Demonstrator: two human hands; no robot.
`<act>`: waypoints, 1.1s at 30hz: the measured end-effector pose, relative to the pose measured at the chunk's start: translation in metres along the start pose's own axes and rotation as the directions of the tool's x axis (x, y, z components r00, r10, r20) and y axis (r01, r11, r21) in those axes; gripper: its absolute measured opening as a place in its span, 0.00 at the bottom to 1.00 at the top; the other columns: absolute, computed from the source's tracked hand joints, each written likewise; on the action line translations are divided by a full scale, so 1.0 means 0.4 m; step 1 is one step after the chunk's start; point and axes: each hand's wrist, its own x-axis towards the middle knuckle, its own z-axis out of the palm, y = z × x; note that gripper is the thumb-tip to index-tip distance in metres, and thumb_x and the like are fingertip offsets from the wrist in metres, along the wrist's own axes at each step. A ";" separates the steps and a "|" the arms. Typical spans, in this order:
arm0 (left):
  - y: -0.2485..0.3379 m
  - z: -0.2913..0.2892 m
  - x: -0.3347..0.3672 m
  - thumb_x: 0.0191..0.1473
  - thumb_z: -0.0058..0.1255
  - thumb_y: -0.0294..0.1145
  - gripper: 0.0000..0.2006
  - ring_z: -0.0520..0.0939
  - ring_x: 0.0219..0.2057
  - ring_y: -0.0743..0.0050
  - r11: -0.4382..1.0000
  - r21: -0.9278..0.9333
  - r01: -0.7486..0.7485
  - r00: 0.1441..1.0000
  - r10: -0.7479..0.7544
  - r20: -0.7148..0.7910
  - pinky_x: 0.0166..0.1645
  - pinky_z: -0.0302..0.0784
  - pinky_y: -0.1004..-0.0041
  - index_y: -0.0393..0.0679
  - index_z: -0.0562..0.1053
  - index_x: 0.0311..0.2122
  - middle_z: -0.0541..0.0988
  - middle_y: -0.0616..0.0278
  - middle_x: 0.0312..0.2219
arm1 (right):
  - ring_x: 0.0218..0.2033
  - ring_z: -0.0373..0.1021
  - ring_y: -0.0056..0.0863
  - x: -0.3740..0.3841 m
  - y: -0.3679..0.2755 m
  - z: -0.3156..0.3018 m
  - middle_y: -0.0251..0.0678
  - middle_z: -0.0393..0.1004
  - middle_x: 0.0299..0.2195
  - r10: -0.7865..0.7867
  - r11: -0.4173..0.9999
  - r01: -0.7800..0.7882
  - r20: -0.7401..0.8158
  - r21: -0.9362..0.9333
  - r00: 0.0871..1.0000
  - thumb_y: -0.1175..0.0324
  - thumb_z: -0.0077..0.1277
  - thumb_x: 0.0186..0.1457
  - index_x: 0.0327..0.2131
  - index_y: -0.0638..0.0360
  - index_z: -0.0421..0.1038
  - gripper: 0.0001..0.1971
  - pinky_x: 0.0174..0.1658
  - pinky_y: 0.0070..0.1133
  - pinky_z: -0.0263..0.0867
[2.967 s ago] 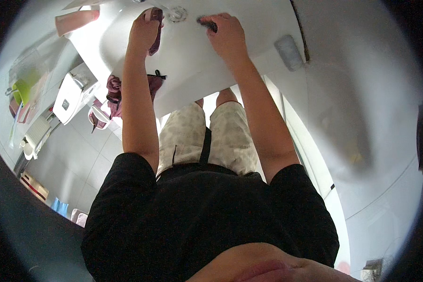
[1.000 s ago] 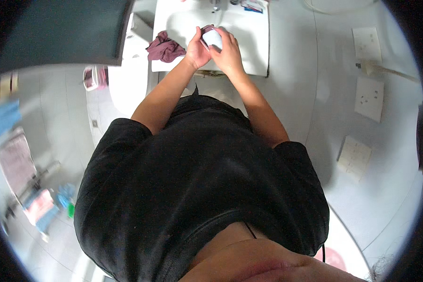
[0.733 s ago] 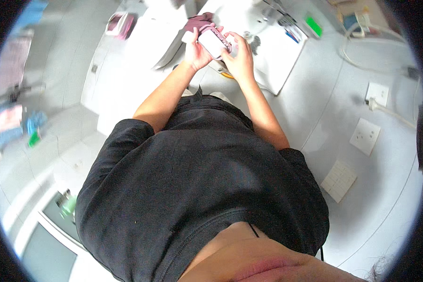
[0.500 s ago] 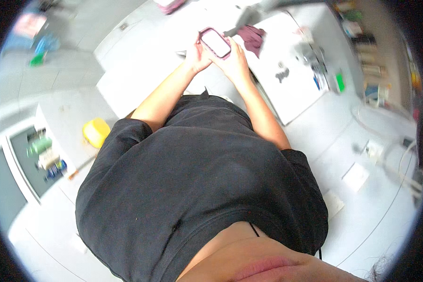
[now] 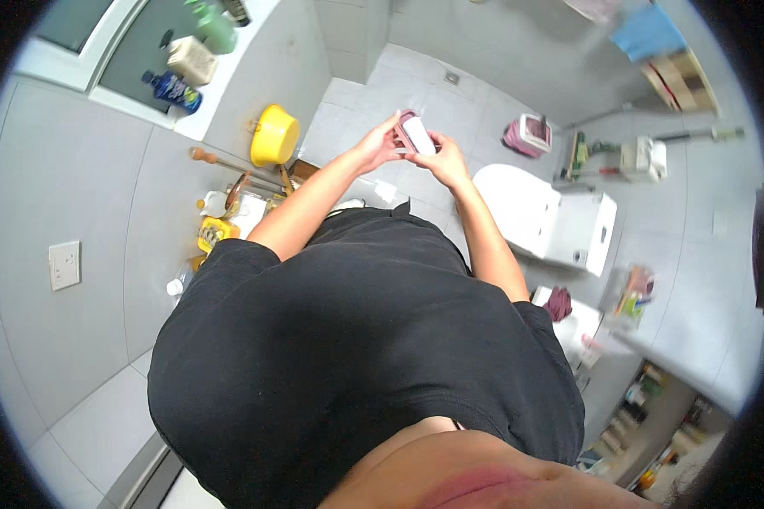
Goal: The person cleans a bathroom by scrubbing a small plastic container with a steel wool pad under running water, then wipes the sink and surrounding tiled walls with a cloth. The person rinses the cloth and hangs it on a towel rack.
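My left hand (image 5: 377,148) grips a small mauve, rounded rectangular case (image 5: 407,115), which looks like a soap dish. A white oblong piece (image 5: 418,136) with rounded ends lies tilted against the case. My right hand (image 5: 445,159) has its fingers closed around the lower right end of this white piece. Whether the white piece is soap or a part of the case I cannot tell. Both hands are held together in front of my body, above the tiled floor.
A white toilet (image 5: 518,199) stands to the right, with a pink bin (image 5: 528,136) beyond it. At the left are a yellow basin (image 5: 275,136), a wooden-handled stick (image 5: 229,163) and a window sill with bottles (image 5: 192,61). A maroon cloth (image 5: 558,304) lies at the lower right.
My view has swung round from the white-topped surface toward the toilet and floor. The white piece, earlier flat within the mauve rim, now sits tilted and partly outside it.
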 end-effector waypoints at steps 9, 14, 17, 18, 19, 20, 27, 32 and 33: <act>0.299 -0.347 -0.163 0.70 0.37 0.58 0.32 0.73 0.59 0.62 0.986 0.154 -0.058 0.944 0.105 -0.314 0.62 0.71 0.60 0.46 0.60 0.69 0.69 0.54 0.62 | 0.32 0.76 0.20 0.518 -0.257 0.281 0.35 0.80 0.34 -0.007 0.984 -0.034 0.232 0.174 0.973 0.58 0.73 0.43 0.50 0.70 0.74 0.34 0.37 0.20 0.71; 0.306 -0.442 -0.171 0.69 0.41 0.53 0.29 0.76 0.56 0.62 0.990 -0.055 -0.129 0.904 0.095 -0.417 0.60 0.74 0.62 0.46 0.62 0.68 0.71 0.53 0.60 | 0.31 0.79 0.28 0.994 -0.291 0.410 0.41 0.83 0.33 -0.311 0.938 0.303 -0.020 -0.170 0.950 0.49 0.73 0.38 0.46 0.70 0.78 0.37 0.37 0.24 0.73; 0.324 -0.488 -0.201 0.69 0.42 0.52 0.29 0.76 0.57 0.60 0.974 -0.130 -0.188 0.856 0.097 -0.509 0.60 0.74 0.61 0.46 0.62 0.67 0.72 0.52 0.59 | 0.46 0.74 0.40 1.185 -0.376 0.530 0.49 0.76 0.46 -0.310 0.920 0.301 0.002 -0.253 0.951 0.46 0.73 0.36 0.48 0.69 0.76 0.41 0.50 0.31 0.71; 0.334 -0.503 -0.212 0.69 0.42 0.51 0.29 0.76 0.57 0.58 0.968 -0.142 -0.209 0.841 0.104 -0.531 0.60 0.73 0.61 0.47 0.60 0.68 0.72 0.50 0.59 | 0.53 0.72 0.45 1.227 -0.429 0.567 0.52 0.72 0.52 -0.269 0.928 0.270 0.038 -0.259 0.962 0.45 0.73 0.35 0.49 0.68 0.75 0.42 0.56 0.34 0.70; 0.346 -0.520 -0.216 0.69 0.42 0.51 0.29 0.76 0.57 0.58 0.955 -0.152 -0.253 0.818 0.128 -0.560 0.60 0.73 0.60 0.46 0.59 0.68 0.72 0.50 0.59 | 0.53 0.72 0.45 1.264 -0.476 0.600 0.51 0.71 0.53 -0.288 0.919 0.285 0.028 -0.274 0.957 0.45 0.73 0.35 0.50 0.67 0.75 0.43 0.56 0.34 0.69; 0.355 -0.538 -0.220 0.69 0.42 0.51 0.29 0.76 0.57 0.58 0.942 -0.162 -0.295 0.793 0.147 -0.592 0.60 0.73 0.60 0.46 0.59 0.68 0.71 0.50 0.59 | 0.53 0.72 0.45 1.295 -0.521 0.636 0.50 0.71 0.53 -0.304 0.911 0.297 0.020 -0.288 0.952 0.44 0.73 0.34 0.51 0.66 0.74 0.44 0.57 0.34 0.69; 0.437 -0.578 -0.144 0.68 0.46 0.49 0.28 0.78 0.55 0.56 0.835 -0.274 -0.478 0.651 0.128 -0.748 0.57 0.76 0.61 0.48 0.60 0.67 0.73 0.49 0.58 | 0.55 0.65 0.43 1.555 -0.643 0.787 0.45 0.70 0.50 -0.488 0.704 0.434 0.063 -0.562 0.871 0.49 0.70 0.42 0.51 0.64 0.71 0.37 0.59 0.35 0.64; 0.464 -0.590 -0.101 0.68 0.47 0.48 0.27 0.78 0.55 0.56 0.752 -0.323 -0.575 0.600 0.119 -0.791 0.57 0.76 0.61 0.49 0.60 0.67 0.74 0.50 0.57 | 0.53 0.65 0.44 1.588 -0.634 0.833 0.45 0.71 0.49 -0.608 0.593 0.516 0.077 -0.618 0.790 0.49 0.68 0.45 0.53 0.65 0.70 0.38 0.58 0.37 0.63; 0.464 -0.594 -0.096 0.68 0.47 0.48 0.28 0.78 0.54 0.57 0.743 -0.336 -0.578 0.602 0.111 -0.791 0.57 0.76 0.60 0.49 0.60 0.67 0.74 0.50 0.57 | 0.53 0.65 0.44 1.580 -0.635 0.834 0.45 0.71 0.49 -0.625 0.587 0.533 0.078 -0.609 0.777 0.49 0.68 0.46 0.54 0.66 0.70 0.38 0.57 0.37 0.63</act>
